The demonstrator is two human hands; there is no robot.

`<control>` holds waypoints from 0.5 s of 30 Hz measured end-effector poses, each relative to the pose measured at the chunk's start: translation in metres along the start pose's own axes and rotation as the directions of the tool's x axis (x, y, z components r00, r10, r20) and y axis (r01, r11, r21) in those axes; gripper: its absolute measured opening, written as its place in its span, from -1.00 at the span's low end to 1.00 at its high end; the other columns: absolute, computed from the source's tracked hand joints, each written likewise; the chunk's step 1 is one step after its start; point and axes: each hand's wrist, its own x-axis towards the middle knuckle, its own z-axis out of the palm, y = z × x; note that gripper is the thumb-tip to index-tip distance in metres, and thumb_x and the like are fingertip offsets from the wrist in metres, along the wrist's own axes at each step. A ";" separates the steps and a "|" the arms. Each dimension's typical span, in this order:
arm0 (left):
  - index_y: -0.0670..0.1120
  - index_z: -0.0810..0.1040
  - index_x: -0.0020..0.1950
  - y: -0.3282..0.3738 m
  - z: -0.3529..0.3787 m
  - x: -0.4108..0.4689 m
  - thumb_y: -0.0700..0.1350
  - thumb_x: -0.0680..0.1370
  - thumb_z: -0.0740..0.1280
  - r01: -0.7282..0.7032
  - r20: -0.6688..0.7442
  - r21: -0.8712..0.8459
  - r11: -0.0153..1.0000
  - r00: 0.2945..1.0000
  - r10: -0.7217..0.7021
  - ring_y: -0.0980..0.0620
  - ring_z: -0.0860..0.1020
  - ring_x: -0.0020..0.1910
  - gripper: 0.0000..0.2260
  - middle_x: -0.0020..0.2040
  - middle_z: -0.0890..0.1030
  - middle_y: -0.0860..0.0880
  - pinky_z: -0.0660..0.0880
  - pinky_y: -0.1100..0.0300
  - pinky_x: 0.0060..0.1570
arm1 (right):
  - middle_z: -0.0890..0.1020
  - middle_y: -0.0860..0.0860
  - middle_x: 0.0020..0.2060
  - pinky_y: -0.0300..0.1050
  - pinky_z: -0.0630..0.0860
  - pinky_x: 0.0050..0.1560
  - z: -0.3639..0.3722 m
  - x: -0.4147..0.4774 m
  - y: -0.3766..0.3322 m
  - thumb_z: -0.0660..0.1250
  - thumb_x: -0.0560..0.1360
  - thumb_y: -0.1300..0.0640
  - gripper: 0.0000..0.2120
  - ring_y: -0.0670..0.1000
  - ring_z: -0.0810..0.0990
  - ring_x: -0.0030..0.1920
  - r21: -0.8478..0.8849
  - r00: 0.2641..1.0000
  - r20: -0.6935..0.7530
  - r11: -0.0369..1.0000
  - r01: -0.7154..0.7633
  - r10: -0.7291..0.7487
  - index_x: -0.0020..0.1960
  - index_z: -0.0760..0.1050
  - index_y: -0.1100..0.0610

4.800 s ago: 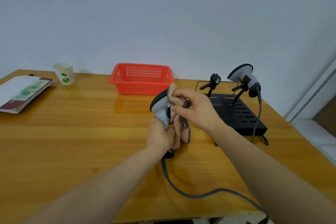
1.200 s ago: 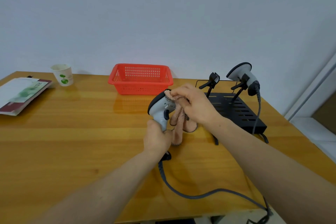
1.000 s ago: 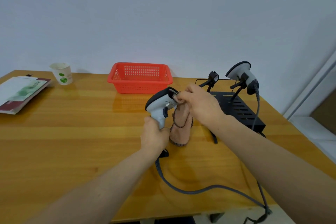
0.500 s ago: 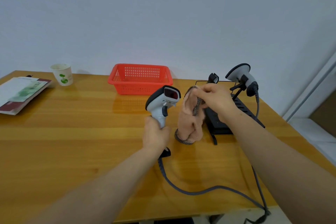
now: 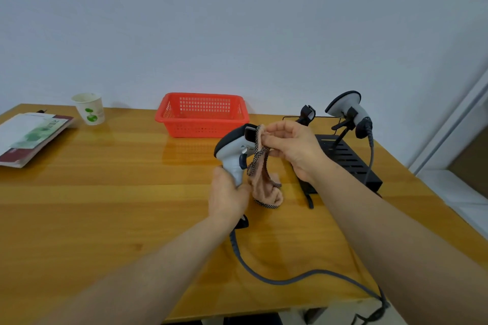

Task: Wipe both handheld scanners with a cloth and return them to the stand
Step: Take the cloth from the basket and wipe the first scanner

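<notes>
While the left hand [image 5: 227, 194] is wrapped around the grip of the grey-and-black handheld scanner [image 5: 235, 149], the unit stands upright above the yellow wooden table [image 5: 105, 206], window facing right. The lower grip is hidden inside the fist. The right hand [image 5: 293, 149] pinches the peach cloth with dark mesh edging [image 5: 262, 179] against the scanner window; the cloth hangs down beside the grip, and whether its bottom touches the table cannot be determined. A grey cable [image 5: 290, 278] runs from the scanner base to the right table edge and is cut off below. The second grey handheld scanner [image 5: 348, 111] sits in the right cradle of the black slotted metal stand [image 5: 348, 161]. The left cradle [image 5: 306, 113] is partly hidden behind the right hand. A red plastic basket [image 5: 202, 115], a white paper cup [image 5: 89, 108] and a booklet [image 5: 29, 137], cut off at left, lie well apart.
</notes>
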 end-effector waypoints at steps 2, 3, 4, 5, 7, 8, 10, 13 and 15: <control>-0.14 0.23 -0.05 0.001 0.000 -0.002 -0.27 0.51 0.28 -0.026 -0.010 0.014 1.000 1.000 0.026 0.08 0.28 -0.39 -0.79 -0.27 0.28 0.00 0.22 0.22 -0.46 | 0.64 0.18 -0.06 0.00 0.61 -0.05 -0.001 0.000 -0.001 0.46 0.39 0.25 -0.74 0.10 0.64 -0.10 0.108 0.982 0.027 0.976 -0.187 0.185 0.05 0.51 0.25; -0.14 0.23 -0.05 0.000 -0.001 -0.003 -0.27 0.51 0.28 -0.042 -0.018 0.029 0.999 0.999 0.042 0.08 0.29 -0.39 -0.79 -0.28 0.29 0.00 0.23 0.22 -0.47 | 0.64 0.20 -0.07 0.00 0.61 -0.07 -0.002 -0.001 -0.002 0.46 0.39 0.26 -0.73 0.12 0.63 -0.12 0.161 0.963 0.059 0.949 -0.270 0.264 0.05 0.51 0.29; -0.14 0.24 -0.04 -0.001 -0.002 -0.003 -0.28 0.50 0.28 -0.059 -0.029 0.049 0.997 0.998 0.060 0.08 0.30 -0.39 -0.79 -0.28 0.30 0.01 0.23 0.21 -0.47 | 0.64 0.21 -0.10 0.00 0.62 -0.10 -0.001 -0.002 -0.004 0.45 0.39 0.30 -0.77 0.13 0.63 -0.14 0.206 0.948 0.078 0.925 -0.319 0.309 0.01 0.52 0.31; -0.15 0.24 -0.03 -0.002 -0.002 -0.004 -0.27 0.49 0.29 -0.075 -0.040 0.069 0.995 0.996 0.077 0.09 0.31 -0.40 -0.78 -0.28 0.31 0.01 0.23 0.21 -0.48 | 0.64 0.21 -0.14 0.00 0.62 -0.13 0.000 -0.001 -0.004 0.43 0.39 0.34 -0.84 0.13 0.63 -0.17 0.243 0.942 0.073 0.911 -0.335 0.327 -0.05 0.53 0.33; -0.14 0.24 -0.03 -0.003 -0.003 -0.006 -0.25 0.48 0.33 -0.096 -0.055 0.100 0.990 0.993 0.102 0.07 0.34 -0.39 -0.75 -0.29 0.33 0.02 0.23 0.20 -0.48 | 0.62 0.19 -0.24 0.00 0.61 -0.21 0.003 0.000 -0.003 0.38 0.40 0.39 -0.94 0.10 0.61 -0.25 0.255 0.945 0.002 0.914 -0.316 0.326 -0.19 0.53 0.29; -0.14 0.24 -0.03 -0.003 -0.003 -0.006 -0.23 0.47 0.35 -0.108 -0.053 0.115 0.988 0.992 0.115 0.05 0.36 -0.37 -0.73 -0.28 0.34 0.03 0.25 0.19 -0.47 | 0.60 0.17 -0.28 -0.03 0.59 -0.26 0.005 0.001 -0.001 0.36 0.42 0.38 -0.92 0.08 0.59 -0.29 0.230 0.950 -0.043 0.928 -0.292 0.309 -0.23 0.51 0.26; -0.13 0.24 -0.03 -0.002 -0.003 -0.007 -0.21 0.46 0.36 -0.122 -0.038 0.120 0.985 0.991 0.127 0.01 0.39 -0.32 -0.72 -0.26 0.35 0.03 0.31 0.13 -0.42 | 0.58 0.12 -0.31 -0.10 0.56 -0.32 0.008 0.002 0.003 0.35 0.44 0.34 -0.90 0.03 0.55 -0.32 0.150 0.962 -0.112 0.961 -0.231 0.249 -0.23 0.51 0.21; -0.13 0.23 -0.04 -0.003 -0.004 -0.006 -0.24 0.47 0.32 -0.116 -0.030 0.131 0.985 0.992 0.121 -0.03 0.40 -0.30 -0.75 -0.26 0.35 0.01 0.32 0.12 -0.41 | 0.61 0.09 -0.21 -0.07 0.60 -0.25 0.007 0.003 0.007 0.38 0.44 0.27 -0.94 0.01 0.60 -0.21 -0.012 0.977 -0.160 0.990 -0.144 0.140 -0.10 0.53 0.18; -0.12 0.23 -0.04 -0.003 -0.005 -0.003 -0.26 0.48 0.30 -0.112 -0.049 0.137 0.984 0.992 0.120 -0.01 0.39 -0.33 -0.76 -0.27 0.35 0.01 0.30 0.15 -0.45 | 0.63 0.13 -0.07 0.01 0.64 -0.16 0.006 0.005 0.007 0.41 0.42 0.22 -0.78 0.06 0.64 -0.10 -0.025 0.980 -0.140 0.989 -0.147 0.142 0.05 0.51 0.21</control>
